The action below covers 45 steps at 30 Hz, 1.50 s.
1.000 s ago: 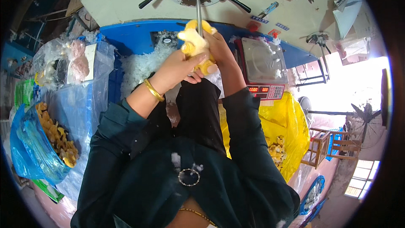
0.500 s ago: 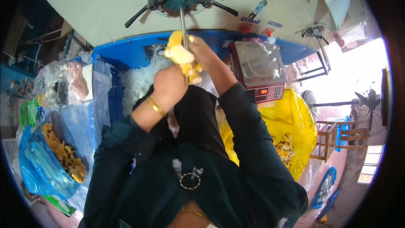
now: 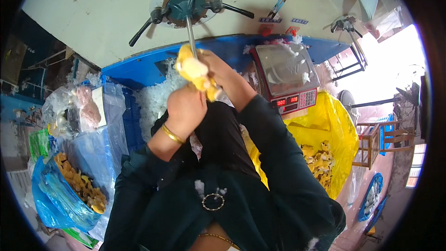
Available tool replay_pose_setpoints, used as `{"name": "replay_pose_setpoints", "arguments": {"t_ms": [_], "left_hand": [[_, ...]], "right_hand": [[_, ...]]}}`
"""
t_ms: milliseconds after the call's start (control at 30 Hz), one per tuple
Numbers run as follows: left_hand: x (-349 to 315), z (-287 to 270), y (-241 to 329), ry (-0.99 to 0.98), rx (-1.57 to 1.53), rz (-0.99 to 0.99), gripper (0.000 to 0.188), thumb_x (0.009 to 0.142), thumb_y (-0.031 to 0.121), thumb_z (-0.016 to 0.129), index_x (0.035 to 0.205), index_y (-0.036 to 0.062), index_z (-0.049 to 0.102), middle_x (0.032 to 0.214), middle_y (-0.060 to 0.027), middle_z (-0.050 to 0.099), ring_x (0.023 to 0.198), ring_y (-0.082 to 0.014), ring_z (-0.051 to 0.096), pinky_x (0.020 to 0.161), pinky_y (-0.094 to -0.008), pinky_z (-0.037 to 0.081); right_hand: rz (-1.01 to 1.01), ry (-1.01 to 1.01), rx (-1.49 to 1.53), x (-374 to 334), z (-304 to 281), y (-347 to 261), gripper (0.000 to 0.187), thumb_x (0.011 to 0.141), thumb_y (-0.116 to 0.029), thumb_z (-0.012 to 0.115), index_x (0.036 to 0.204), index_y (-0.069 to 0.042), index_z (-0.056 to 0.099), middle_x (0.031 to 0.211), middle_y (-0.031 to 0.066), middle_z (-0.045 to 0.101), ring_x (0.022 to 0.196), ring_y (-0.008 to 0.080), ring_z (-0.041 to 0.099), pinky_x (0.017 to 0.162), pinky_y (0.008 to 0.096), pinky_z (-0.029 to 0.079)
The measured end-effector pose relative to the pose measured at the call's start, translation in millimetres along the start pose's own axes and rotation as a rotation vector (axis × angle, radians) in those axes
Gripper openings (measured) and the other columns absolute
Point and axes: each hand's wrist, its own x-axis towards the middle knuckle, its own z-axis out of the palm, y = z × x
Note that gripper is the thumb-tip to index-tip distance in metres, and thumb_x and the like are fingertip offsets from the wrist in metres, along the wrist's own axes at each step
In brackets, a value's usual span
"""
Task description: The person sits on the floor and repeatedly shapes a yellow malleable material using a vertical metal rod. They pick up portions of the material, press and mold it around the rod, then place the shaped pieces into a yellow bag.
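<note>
A small yellow-orange plush toy (image 3: 193,69) with a pale patch sits at the end of a thin metal tube (image 3: 190,31). The tube juts toward me from a dark green machine head (image 3: 186,8) with black handles on both sides. My left hand (image 3: 185,108), with a gold bracelet at the wrist, is closed on the toy's lower end. On the toy's right side, my right hand (image 3: 218,70) grips it beside the tube, some fingers hidden behind it. White stuffing (image 3: 160,94) lies in the blue trough beneath.
To the right stands a red digital scale (image 3: 288,72) with stuffing tufts on it. A yellow bag (image 3: 341,144) of plush pieces lies below it. On the left are a blue bag (image 3: 51,195) of similar pieces and a pink plush (image 3: 88,107). Pliers (image 3: 278,7) rest on the table.
My view has shifted a little. Both hands still hold the toy at the tube; it is slightly more tilted, with its lower end swung to the right.
</note>
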Motion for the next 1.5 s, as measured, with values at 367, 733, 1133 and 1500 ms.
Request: {"name": "replay_pose_setpoints", "arguments": {"t_ms": [367,733,1133,1500], "left_hand": [[43.9,20.1,-27.5,0.103,-0.081,-0.002,0.013,0.074,0.016,0.066,0.084,0.0075,0.065,0.076,-0.0123,0.063,0.068,-0.0336,0.063,0.056,-0.0433,0.048],[16.4,-15.1,-5.1,-0.306,-1.129,-0.447,0.024,0.090,0.024,0.062,0.100,0.0024,0.060,0.076,-0.0081,0.063,0.067,-0.0153,0.062,0.054,-0.0292,0.048],[9.4,-25.4,-9.1,-0.363,-1.634,-0.745,0.030,0.082,0.007,0.065,0.111,0.0023,0.055,0.085,-0.0046,0.061,0.067,-0.0120,0.057,0.054,-0.0237,0.046],[66.3,-12.9,-65.2,-0.544,-1.805,-0.793,0.020,0.084,0.012,0.069,0.099,0.0025,0.059,0.068,0.0039,0.047,0.050,-0.0046,0.037,0.044,-0.0200,0.028]], "right_hand": [[-0.287,-0.034,-0.211,40.4,-5.6,-13.1,0.019,0.093,-0.022,0.056,0.100,-0.004,0.062,0.084,0.0034,0.064,0.072,0.0106,0.063,0.062,0.0260,0.052],[-0.205,0.255,-0.210,18.7,7.1,-17.3,0.025,0.092,-0.017,0.053,0.100,0.002,0.066,0.088,0.0124,0.068,0.078,0.0185,0.067,0.069,0.0326,0.054],[-0.192,0.430,-0.303,-14.5,17.8,-17.0,0.032,0.089,-0.020,0.055,0.102,0.008,0.062,0.092,0.0170,0.067,0.082,0.0237,0.066,0.072,0.0369,0.050],[-0.214,0.565,-0.329,35.6,19.6,-38.5,0.031,0.091,-0.019,0.053,0.098,0.010,0.060,0.087,0.0173,0.066,0.073,0.0244,0.067,0.062,0.0379,0.053]]}}
